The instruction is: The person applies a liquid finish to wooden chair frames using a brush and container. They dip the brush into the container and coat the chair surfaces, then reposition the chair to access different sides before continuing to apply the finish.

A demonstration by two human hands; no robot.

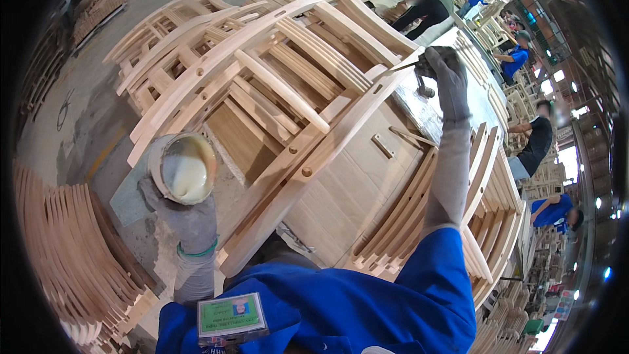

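Observation:
My left hand (180,213), in a grey glove, is closed around a whitish tub (156,165). Creamy white liquid (191,182), perhaps glue, lies in the tub, which tips toward me. A long pale wooden rail (341,132) with holes and slots slants across in front of me. At its far end my gloved right hand (447,78) is closed on a thin dark stick-like tool (409,65). The tool's tip is by the rail's end; whether they touch, I cannot tell. A small dark round piece (427,92) shows just below that hand.
Wooden frames (262,78) with slats are piled beyond the rail. A cardboard-covered surface (341,203) holds a small wooden block (382,146) and curved slats (403,206). More frames (481,177) stand right; curved pieces (72,242) are stacked lower left. Several people work at the far right.

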